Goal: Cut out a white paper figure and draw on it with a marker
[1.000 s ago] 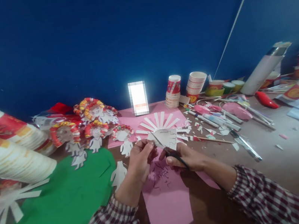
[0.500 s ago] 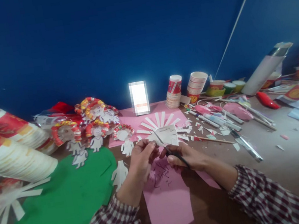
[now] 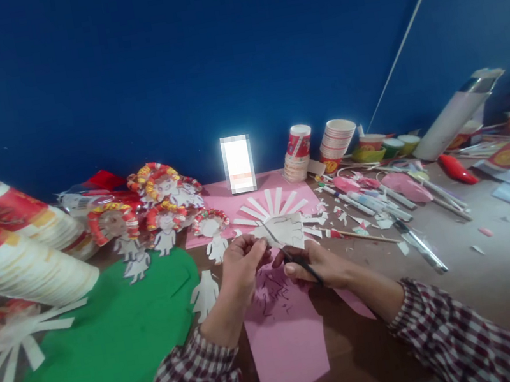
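I note matt white paper cutout (image 3: 285, 231), dark-handled metal scissors (image 3: 294, 257), matt pink paper sheet (image 3: 286, 341) at lower centre.

dim, soft overall | glare: bright pixelated patch mid-frame | edges: warped, blurred

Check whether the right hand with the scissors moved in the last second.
No. The right hand, holding the scissors, sits at the same spot over the top of the pink sheet; only the view shifted slightly.

Maroon-and-white checked sleeves (image 3: 453, 340) reach both wrists; left hand (image 3: 243, 269) and right hand (image 3: 318, 268) are bare.
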The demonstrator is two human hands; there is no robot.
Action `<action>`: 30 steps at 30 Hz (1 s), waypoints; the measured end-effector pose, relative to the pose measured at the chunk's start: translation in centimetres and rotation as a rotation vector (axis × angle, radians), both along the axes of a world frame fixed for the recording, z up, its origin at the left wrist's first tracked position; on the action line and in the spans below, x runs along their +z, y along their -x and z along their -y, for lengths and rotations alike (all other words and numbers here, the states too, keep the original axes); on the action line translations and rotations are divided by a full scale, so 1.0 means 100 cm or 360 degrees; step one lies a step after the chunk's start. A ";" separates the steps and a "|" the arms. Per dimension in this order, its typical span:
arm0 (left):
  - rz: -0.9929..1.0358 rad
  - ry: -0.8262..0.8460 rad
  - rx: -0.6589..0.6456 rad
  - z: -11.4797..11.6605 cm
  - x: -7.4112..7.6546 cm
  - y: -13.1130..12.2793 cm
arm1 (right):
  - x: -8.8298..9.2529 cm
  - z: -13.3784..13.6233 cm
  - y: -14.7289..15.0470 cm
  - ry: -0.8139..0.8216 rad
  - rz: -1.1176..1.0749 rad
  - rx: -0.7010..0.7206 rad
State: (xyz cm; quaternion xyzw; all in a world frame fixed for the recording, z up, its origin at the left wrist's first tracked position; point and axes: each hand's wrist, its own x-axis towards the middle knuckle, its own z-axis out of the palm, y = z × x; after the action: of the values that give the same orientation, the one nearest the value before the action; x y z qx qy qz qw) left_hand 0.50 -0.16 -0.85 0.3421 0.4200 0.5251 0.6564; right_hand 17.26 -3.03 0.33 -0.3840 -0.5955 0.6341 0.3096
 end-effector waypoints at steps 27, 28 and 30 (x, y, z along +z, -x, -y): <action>0.0004 -0.0049 -0.0002 0.001 0.004 0.001 | -0.005 -0.003 -0.003 0.0030 0.0021 0.0006; 0.0010 -0.0043 -0.0001 0.001 0.004 0.001 | -0.004 -0.003 -0.003 0.0030 0.0021 0.0005; 0.0009 -0.0035 0.0006 0.001 0.003 0.000 | -0.003 -0.002 -0.003 0.0028 0.0024 -0.0001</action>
State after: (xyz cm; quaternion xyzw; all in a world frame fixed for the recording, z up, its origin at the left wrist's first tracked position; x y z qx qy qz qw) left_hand 0.47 -0.26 -0.52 0.3469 0.4129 0.5319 0.6528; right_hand 17.55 -2.81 0.06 -0.3917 -0.5923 0.6362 0.3018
